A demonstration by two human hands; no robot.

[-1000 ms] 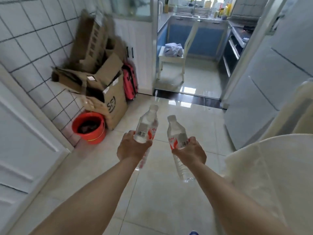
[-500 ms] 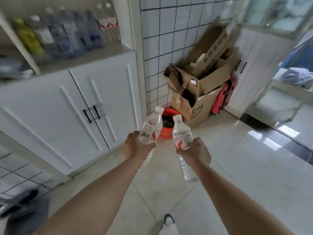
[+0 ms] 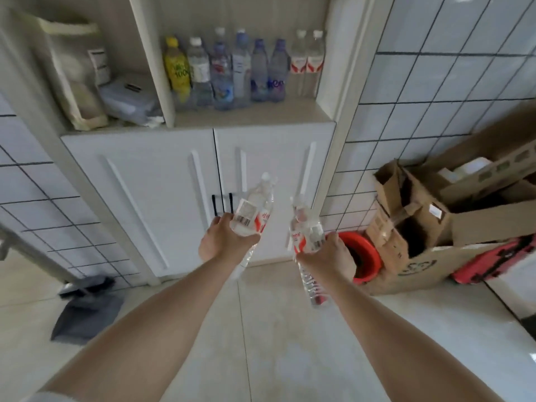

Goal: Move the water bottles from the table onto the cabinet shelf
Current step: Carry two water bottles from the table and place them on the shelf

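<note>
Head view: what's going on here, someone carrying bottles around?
A person stands facing a white cabinet and holds a clear water bottle in each hand. The left hand grips one bottle and the right hand grips the other bottle, both held out above the floor in front of the closed doors. The open shelf above already holds a row of bottles. Neither carried bottle is on it yet.

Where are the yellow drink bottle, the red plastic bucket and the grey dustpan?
Yellow drink bottle point(image 3: 177, 71): head view, on its label.
Red plastic bucket point(image 3: 366, 248): head view, on its rim.
Grey dustpan point(image 3: 84, 316): head view, on its flat pan.
</note>
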